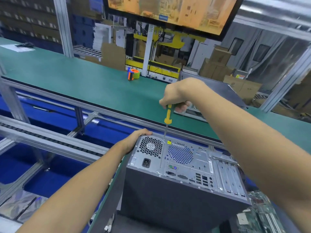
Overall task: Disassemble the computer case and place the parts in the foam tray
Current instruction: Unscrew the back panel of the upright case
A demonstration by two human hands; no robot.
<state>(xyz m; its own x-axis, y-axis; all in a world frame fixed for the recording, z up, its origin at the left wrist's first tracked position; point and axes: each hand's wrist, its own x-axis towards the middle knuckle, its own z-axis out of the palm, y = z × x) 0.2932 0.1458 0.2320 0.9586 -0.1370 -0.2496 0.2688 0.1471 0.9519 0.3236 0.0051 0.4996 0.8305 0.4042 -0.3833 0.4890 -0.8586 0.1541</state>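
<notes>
A grey computer case [171, 197] stands on end in front of me, its silver rear panel [185, 163] with fan grilles and ports facing up. My left hand [134, 140] grips the case's far left top corner. My right hand [175, 96] holds a yellow and green screwdriver [168, 115] upright above the case. Its tip rests at a screw [164, 139] on the rear panel's far edge, between the two fan grilles. No foam tray is in view.
A green conveyor belt [84, 81] runs behind the case, with a tape dispenser [133, 74] on it. A grey panel [223, 93] lies on the belt behind my right arm. Circuit boards [262, 214] lie at lower right. Blue bins [20, 165] sit below at left.
</notes>
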